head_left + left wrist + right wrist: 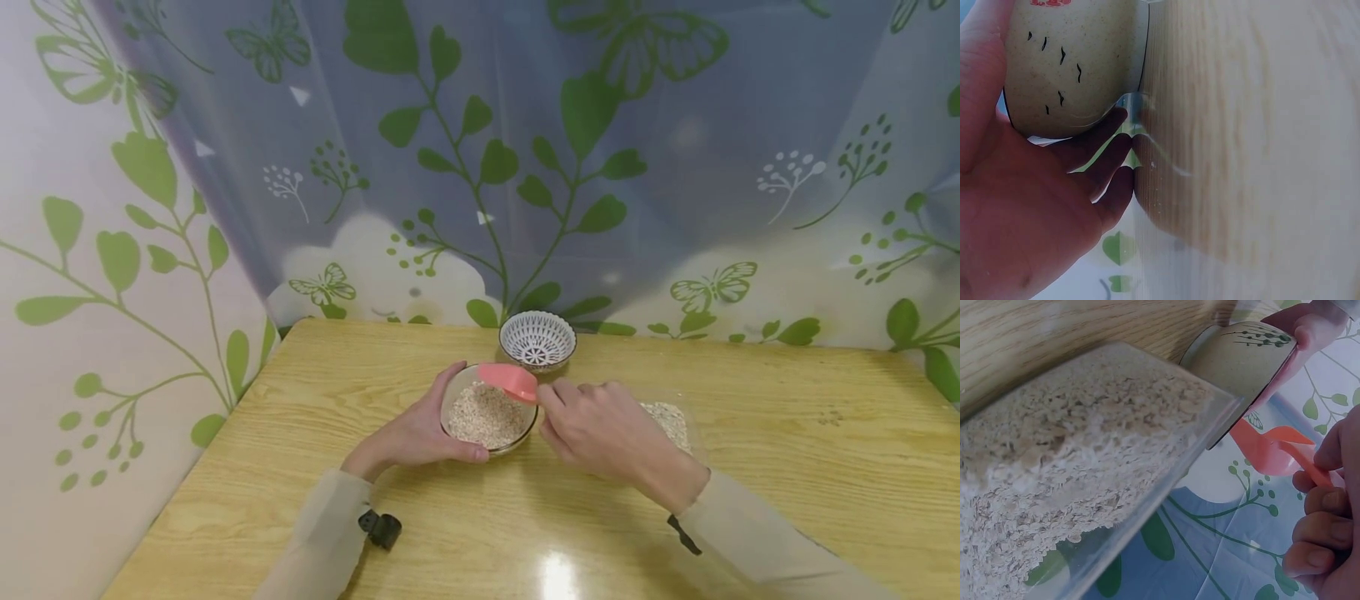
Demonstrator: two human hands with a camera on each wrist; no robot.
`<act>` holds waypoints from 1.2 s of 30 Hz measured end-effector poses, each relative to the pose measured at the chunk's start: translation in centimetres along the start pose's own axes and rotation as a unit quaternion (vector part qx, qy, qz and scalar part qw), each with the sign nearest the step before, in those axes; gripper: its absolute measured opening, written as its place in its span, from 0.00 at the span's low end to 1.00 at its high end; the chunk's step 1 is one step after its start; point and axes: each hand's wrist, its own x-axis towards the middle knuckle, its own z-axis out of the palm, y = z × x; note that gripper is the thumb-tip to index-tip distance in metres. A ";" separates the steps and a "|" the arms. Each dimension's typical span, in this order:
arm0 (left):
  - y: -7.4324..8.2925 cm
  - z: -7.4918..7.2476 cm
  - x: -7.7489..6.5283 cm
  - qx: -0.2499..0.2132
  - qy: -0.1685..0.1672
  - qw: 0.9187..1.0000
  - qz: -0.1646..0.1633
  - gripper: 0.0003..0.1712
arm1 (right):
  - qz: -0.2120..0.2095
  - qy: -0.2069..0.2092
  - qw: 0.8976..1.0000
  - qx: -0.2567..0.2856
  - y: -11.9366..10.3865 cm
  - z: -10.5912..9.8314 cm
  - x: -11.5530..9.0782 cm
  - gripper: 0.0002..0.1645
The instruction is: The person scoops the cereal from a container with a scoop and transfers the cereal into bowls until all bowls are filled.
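Oats (486, 417) fill much of a speckled cream bowl (1079, 69) with a dark rim. My left hand (423, 429) holds this bowl from the left, thumb at the near rim and fingers along the far side. My right hand (600, 427) grips the handle of a pink scoop (510, 382). The scoop's head is tilted over the bowl's far right rim; whether anything is left in it is hidden. A clear container (1225, 415) of oats stands to the right, partly behind my right forearm in the head view.
A white bowl (537, 340) with a dark pattern stands just behind the oat bowl, near the table's back edge. The wooden table (787, 433) meets a leaf-printed cloth (675, 167) at the back and left.
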 end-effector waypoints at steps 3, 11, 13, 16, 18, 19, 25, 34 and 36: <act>0.1 0.0 0.0 0.000 -0.001 1.000 0.000 0.77 | 0.005 0.004 1.000 0.013 0.1 0.1 0.0 0.10; 0.2 0.0 0.0 0.013 0.002 1.000 -0.007 0.77 | 0.105 -0.026 0.981 0.161 0.3 0.2 -0.6 0.05; 0.2 0.0 0.0 0.016 0.005 1.000 -0.005 0.76 | 0.151 -0.052 0.966 0.202 0.5 0.2 -0.8 0.05; 0.1 -0.1 0.0 0.022 0.006 1.000 -0.006 0.77 | 0.224 -0.091 0.934 0.263 0.9 -0.2 -1.0 0.06; 0.0 -0.1 0.0 0.022 0.006 1.000 -0.004 0.77 | 0.267 -0.107 0.909 0.303 1.2 -0.5 -1.2 0.06; 0.0 -0.1 0.1 0.024 0.006 1.000 -0.004 0.77 | 0.286 -0.113 0.896 0.321 1.3 -0.6 -1.3 0.07; -0.1 -0.3 0.2 0.022 0.007 1.000 0.000 0.77 | 0.348 -0.117 0.846 0.387 2.5 -1.2 -2.0 0.11; 0.1 -0.6 0.2 0.031 0.001 0.999 0.006 0.77 | 0.389 -0.101 0.810 0.428 4.8 -2.4 -4.2 0.13; 0.2 -0.8 0.2 0.028 0.000 0.999 0.019 0.77 | 0.398 -0.104 0.805 0.428 5.3 -2.7 -4.7 0.15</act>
